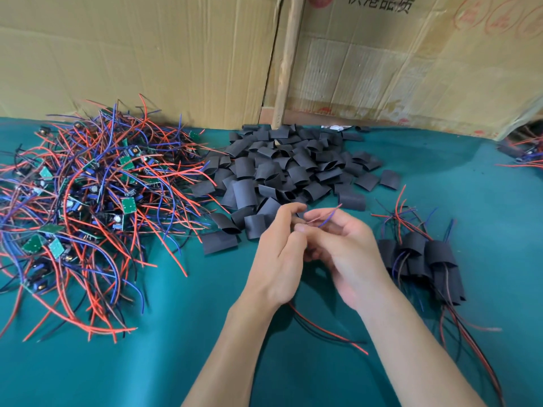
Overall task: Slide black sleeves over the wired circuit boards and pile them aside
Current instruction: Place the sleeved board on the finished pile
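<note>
A big tangle of wired circuit boards (88, 201) with red, blue and black wires lies at the left on the green cloth. A heap of loose black sleeves (282, 174) sits in the middle behind my hands. Sleeved boards (423, 259) are piled at the right. My left hand (279, 259) and my right hand (346, 254) meet at the centre, fingers curled together. Thin red and blue wires (327, 220) stick up between the fingertips of both hands. Red and black wires (329, 333) trail down below my left wrist. The board itself is hidden inside my hands.
Cardboard boxes (147, 54) form a wall along the back of the green cloth (176, 348). Another small bunch of wired parts (526, 154) lies at the far right edge.
</note>
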Demonstrator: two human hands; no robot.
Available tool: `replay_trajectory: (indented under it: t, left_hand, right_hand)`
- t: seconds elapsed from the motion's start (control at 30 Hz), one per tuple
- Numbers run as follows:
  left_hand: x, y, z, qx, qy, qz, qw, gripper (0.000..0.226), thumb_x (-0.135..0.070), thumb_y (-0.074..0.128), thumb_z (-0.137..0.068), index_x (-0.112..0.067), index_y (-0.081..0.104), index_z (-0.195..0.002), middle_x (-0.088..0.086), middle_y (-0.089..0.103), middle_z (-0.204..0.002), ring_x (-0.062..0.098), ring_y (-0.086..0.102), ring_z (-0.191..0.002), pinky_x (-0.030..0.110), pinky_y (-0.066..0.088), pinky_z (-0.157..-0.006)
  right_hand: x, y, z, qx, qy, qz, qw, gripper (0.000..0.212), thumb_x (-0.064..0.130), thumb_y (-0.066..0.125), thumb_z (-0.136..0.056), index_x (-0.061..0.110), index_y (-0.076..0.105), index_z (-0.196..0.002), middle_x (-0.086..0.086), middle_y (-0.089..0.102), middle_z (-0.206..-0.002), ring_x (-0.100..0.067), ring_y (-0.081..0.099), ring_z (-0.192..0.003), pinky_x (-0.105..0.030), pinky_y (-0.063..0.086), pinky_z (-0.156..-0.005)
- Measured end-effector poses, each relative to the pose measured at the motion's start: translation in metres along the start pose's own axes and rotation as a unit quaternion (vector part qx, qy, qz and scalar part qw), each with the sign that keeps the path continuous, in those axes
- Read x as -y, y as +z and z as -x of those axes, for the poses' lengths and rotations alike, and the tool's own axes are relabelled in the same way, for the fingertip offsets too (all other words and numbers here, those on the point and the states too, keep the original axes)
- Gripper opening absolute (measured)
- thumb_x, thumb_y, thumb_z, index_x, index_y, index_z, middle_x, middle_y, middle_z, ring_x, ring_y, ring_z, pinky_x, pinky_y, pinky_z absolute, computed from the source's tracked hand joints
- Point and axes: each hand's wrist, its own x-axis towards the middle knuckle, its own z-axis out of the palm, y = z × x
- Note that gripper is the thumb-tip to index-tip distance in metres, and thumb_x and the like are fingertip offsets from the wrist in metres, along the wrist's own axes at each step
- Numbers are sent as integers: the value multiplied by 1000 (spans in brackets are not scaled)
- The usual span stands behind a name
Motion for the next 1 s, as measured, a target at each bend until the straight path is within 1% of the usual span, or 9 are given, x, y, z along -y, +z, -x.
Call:
replay_trajectory:
  t: [0.1, 0.17, 0.27, 0.4, 0.53, 0.67, 0.77, 0.87, 1.0]
  left_hand:
    - [-2, -1, 0, -4, -17, 17, 1000, 45, -20, 36, -79, -27, 55, -119, -3, 64, -93, 1, 52, -65, 10, 40, -57]
    - [-3, -1, 0, -1, -23, 12, 1000, 42, -19, 36, -80, -28, 59, -113, -10, 68, -91, 3, 55, -69, 11, 41, -58]
    - [-4, 0, 1, 15, -20, -20, 999, 37, -9, 40, -94, -28, 69, -108, -21, 70, -85, -1, 59, -73, 9, 42, -62]
    - [-1, 0, -1, 46, -44, -47, 997, 36, -13, 43, -104, -28, 70, -122, -6, 73, -96, 7, 63, -85, 24, 48, -75]
    - [-4, 1, -1, 68, -69, 22, 995, 46, -27, 42, -90, -18, 70, -125, -8, 70, -86, 6, 63, -83, 18, 48, -82]
    - [-3, 2, -3, 94, -87, 155, 980, 43, -20, 43, -89, -12, 70, -121, 2, 70, -88, 15, 64, -86, 30, 56, -76]
    - [-6, 7, -1, 135, -99, 218, 961, 37, -16, 45, -91, -19, 75, -112, 7, 67, -97, 23, 65, -84, 31, 55, -63]
    - [-7, 6, 1, 167, -116, 246, 948, 29, -26, 47, -96, -25, 76, -101, 8, 64, -98, 26, 65, -80, 31, 54, -62]
    - [-7, 5, 2, 182, -141, 268, 936, 42, -45, 44, -98, -19, 67, -121, 11, 62, -96, 26, 63, -78, 32, 55, -66]
  right_hand:
    - [-1, 4, 2, 24, 13, -20, 999, 3, 8, 80, -83, 9, 79, -85, -12, 72, -82, -22, 61, -71, -31, 48, -64]
    - [2, 1, 1, 23, 4, -36, 999, 13, 18, 79, -80, 5, 81, -85, -15, 74, -83, -22, 63, -71, -28, 51, -62]
    - [5, -4, 1, -1, -45, 21, 999, 11, 15, 76, -89, 6, 82, -85, -18, 77, -85, -22, 69, -72, -25, 56, -64]
    - [11, -12, -2, -48, -113, 62, 990, 11, 16, 78, -89, 11, 83, -80, -5, 69, -65, -13, 61, -58, -20, 50, -56]
    - [26, -17, 1, -60, -106, -64, 991, 20, 31, 78, -77, 13, 84, -82, -2, 67, -68, -10, 59, -58, -19, 49, -56]
    - [32, -21, 2, -57, -76, -195, 976, 17, 28, 73, -80, 15, 84, -80, 2, 70, -73, -3, 62, -61, -14, 51, -60]
    - [30, -14, 4, -25, -66, -165, 984, 17, 28, 74, -77, 14, 84, -80, 1, 70, -72, -4, 64, -60, -14, 52, -60]
    - [28, -10, 5, -2, -64, -120, 991, 21, 32, 78, -72, 14, 84, -81, -1, 70, -71, -7, 63, -58, -14, 52, -58]
    - [31, -16, 4, -11, -62, -130, 990, 20, 33, 78, -72, 16, 84, -81, 1, 71, -71, -4, 64, -58, -15, 51, -55]
